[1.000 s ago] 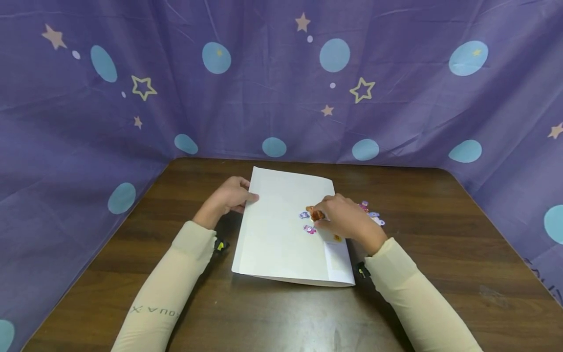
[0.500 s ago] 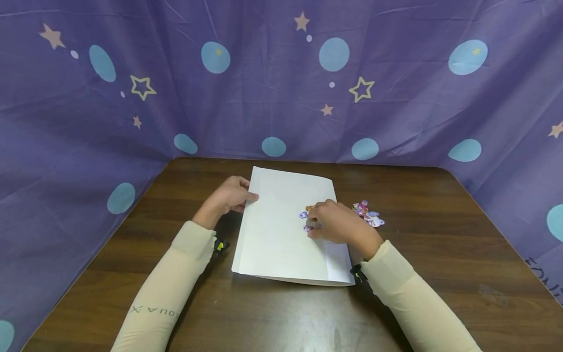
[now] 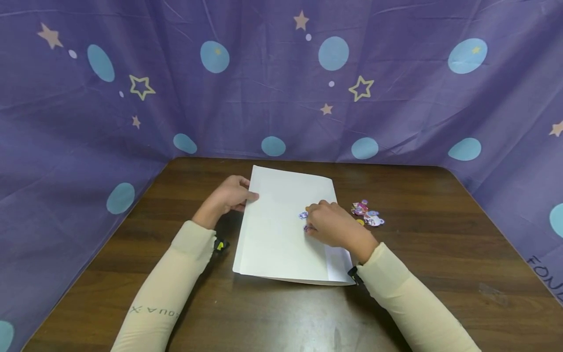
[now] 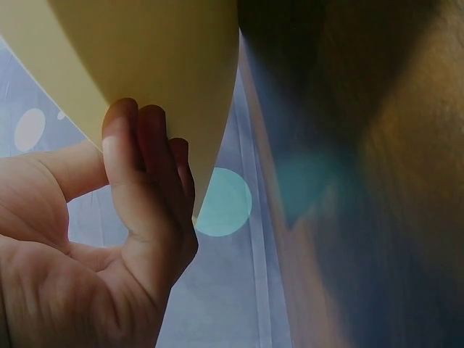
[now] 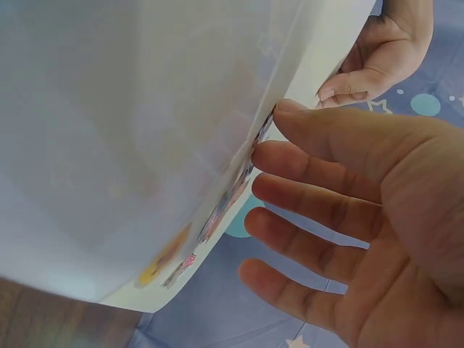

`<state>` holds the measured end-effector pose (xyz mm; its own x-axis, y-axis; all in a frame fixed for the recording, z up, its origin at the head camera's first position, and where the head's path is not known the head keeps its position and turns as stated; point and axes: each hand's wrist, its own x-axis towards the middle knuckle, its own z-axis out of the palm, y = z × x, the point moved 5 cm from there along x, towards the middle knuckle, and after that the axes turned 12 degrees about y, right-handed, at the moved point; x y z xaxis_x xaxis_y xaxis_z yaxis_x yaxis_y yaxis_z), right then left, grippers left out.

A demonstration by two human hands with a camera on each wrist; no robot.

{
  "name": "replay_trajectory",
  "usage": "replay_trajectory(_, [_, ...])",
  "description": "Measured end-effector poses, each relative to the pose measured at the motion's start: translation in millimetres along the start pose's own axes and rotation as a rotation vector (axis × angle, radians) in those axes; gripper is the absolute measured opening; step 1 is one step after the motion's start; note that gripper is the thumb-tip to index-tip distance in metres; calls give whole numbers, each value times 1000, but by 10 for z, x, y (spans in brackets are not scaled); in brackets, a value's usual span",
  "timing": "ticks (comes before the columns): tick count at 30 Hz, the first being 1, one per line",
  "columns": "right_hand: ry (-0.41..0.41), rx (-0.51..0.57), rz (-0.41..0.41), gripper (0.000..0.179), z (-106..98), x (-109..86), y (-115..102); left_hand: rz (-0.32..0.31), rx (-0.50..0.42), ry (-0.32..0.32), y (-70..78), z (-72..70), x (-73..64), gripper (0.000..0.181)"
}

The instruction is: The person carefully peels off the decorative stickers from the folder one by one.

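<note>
My left hand [image 3: 228,195] grips the left edge of a white folder [image 3: 277,239], thumb on top and fingers underneath. The left wrist view shows those fingers [image 4: 148,174] curled against its underside. On the folder's right half lie small cartoon stickers, among them a purple-and-white one [image 3: 303,215] and one partly covered by my right hand [image 3: 335,224]. Up close in the right wrist view, the thumb and index fingertips touch the folder at a row of stickers [image 5: 225,203], the other fingers spread loosely. A yellow sticker [image 5: 151,275] sits lower on the folder.
Right of the folder, a small pile of colourful stickers [image 3: 368,215] lies on the brown wooden table [image 3: 422,274]. A clear scrap [image 3: 492,295] is farther right. A purple cloth [image 3: 272,112] with stars and blue ovals hangs behind the table.
The right hand has gone from pinching the brown sticker to touching the folder slightly lower, now covering most of that sticker. The left hand keeps its grip on the folder.
</note>
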<state>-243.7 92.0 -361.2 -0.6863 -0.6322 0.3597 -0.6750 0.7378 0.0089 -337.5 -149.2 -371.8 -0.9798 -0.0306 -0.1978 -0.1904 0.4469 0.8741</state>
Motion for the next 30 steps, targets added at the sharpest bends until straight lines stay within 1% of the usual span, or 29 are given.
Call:
replay_trajectory(4, [-2, -24, 5, 19, 12, 0, -14, 4, 4, 0, 2, -1, 7, 56])
replay_trajectory(11, [-31, -60, 34, 22, 39, 7, -40, 7, 5, -6, 4, 0, 7, 56])
replay_trajectory(15, [-39, -88, 33, 25, 50, 9, -55, 5, 3, -9, -2, -2, 8, 56])
replay_trajectory(19, [-38, -67, 45, 26, 46, 3, -58, 2, 1, -10, -12, -1, 15, 56])
replay_trajectory(23, [-68, -53, 71, 17, 42, -4, -57, -2, 4, -9, -17, 2, 18, 57])
replay_trajectory(27, [-92, -119, 58, 12, 28, -15, -84, -3, 2, -11, -14, 3, 10, 57])
replay_trajectory(30, [-89, -175, 31, 12, 18, -25, -110, -1, -3, -12, -13, 7, 0, 56])
